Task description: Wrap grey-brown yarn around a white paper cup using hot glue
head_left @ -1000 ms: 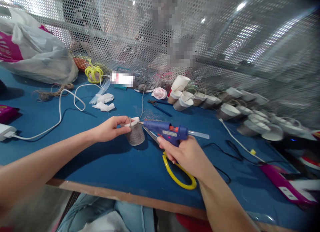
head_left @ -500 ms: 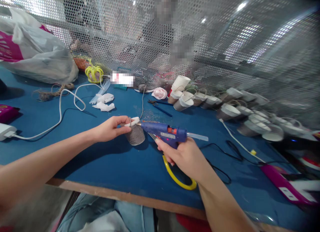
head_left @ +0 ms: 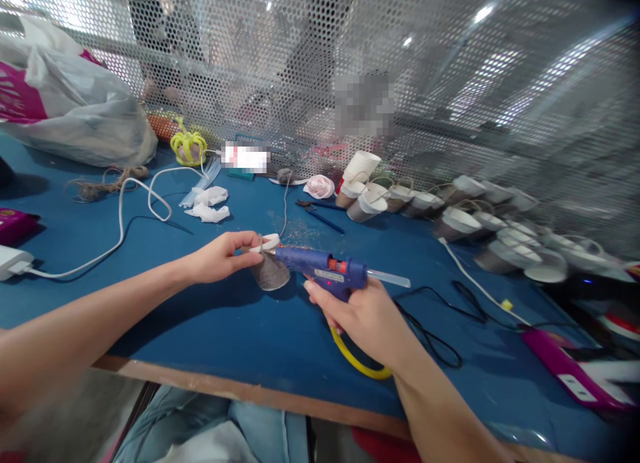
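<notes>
My left hand (head_left: 231, 256) pinches the white rim of a small cup (head_left: 271, 274) whose side is wrapped in grey-brown cord. From the cup a thin grey cord (head_left: 286, 213) runs back to a small ball. Wrapped round the handle of a blue glue gun (head_left: 323, 266), my right hand (head_left: 363, 313) holds it level, a clear glue stick (head_left: 391, 278) jutting from its rear. The gun's metal nozzle is at the cup just under the rim; whether it touches is hard to tell. Beneath my right hand lies a yellow handle (head_left: 357, 358), partly hidden.
Blue-handled pliers (head_left: 325, 213) and a pink fabric rose (head_left: 319, 186) lie behind the cup. Several wrapped cups (head_left: 457, 223) stand at the back right. A black cable (head_left: 440, 336) and purple power strip (head_left: 575, 370) are at right, a plastic bag (head_left: 90, 110) at far left.
The glue gun and my right hand have moved slightly left, bringing the nozzle further along the cup below its rim. My left hand and the cup have stayed in place.
</notes>
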